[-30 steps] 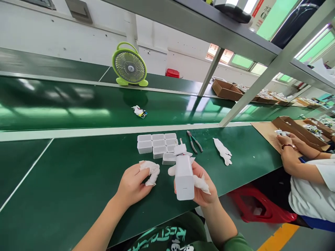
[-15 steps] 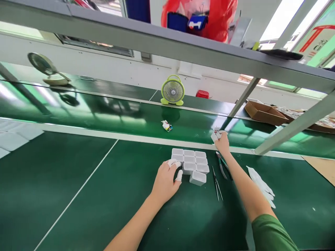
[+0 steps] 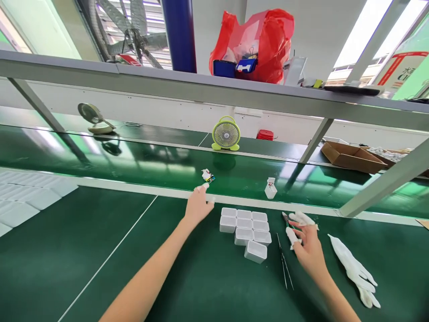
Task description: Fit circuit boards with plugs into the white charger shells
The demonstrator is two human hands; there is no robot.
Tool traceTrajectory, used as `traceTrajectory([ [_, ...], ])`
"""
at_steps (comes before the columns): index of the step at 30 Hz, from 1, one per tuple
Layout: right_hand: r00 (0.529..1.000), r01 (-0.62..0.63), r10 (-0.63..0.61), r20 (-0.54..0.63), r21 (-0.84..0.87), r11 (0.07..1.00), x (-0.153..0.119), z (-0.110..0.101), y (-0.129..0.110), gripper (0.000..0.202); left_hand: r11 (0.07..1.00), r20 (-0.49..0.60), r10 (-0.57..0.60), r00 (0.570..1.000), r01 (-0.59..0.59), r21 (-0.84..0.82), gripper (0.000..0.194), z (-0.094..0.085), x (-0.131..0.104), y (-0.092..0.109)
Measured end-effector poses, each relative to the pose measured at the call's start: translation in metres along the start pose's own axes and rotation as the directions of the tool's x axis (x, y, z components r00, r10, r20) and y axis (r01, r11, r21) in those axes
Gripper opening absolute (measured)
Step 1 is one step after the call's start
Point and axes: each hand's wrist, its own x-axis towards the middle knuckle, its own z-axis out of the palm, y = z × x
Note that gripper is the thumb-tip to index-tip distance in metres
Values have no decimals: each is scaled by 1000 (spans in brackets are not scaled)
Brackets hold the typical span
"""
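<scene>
My left hand (image 3: 198, 205), with white finger covers on its fingertips, reaches up to a small circuit board with white and yellow parts (image 3: 208, 176) on the green belt. Its thumb is spread and I see nothing in its grip; whether a fingertip touches the board is unclear. My right hand (image 3: 310, 246), also in finger covers, hovers with fingers apart around the pliers (image 3: 285, 218), whose handles are mostly hidden. Left of it lie tweezers (image 3: 284, 261). Several open white plastic boxes (image 3: 244, 223) stand grouped between my hands. Another white box (image 3: 271, 189), with parts showing at its top, stands on the belt.
A white glove (image 3: 353, 268) lies at the right. More white boxes (image 3: 36, 192) are stacked at the far left. A green fan (image 3: 226, 135) and a cardboard box (image 3: 351, 156) stand beyond the belt. A shelf beam (image 3: 214, 94) with slanted posts crosses above.
My right hand has let go of the white box on the belt and come back to the pliers. My left hand has left the box group and moved up to the circuit board. The view has tilted up.
</scene>
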Motion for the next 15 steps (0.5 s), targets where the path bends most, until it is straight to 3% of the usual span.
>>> traceTrajectory([
  [3,997,75,-76,-33,-43,996,-31,1,4,44,992,16,-113,993,112,64,44,14,66,-15],
  [6,979,184,-193,-61,-131,974,-39,1,-1,46,982,42,-170,985,165,92,43,29,102,-28],
  [10,954,282,-297,-41,-214,935,-40,-2,-11,48,978,15,-190,982,188,96,42,37,118,-42],
  [15,958,285,-285,21,-163,945,-47,-1,-13,49,986,-34,-160,987,162,50,41,28,125,-56],
])
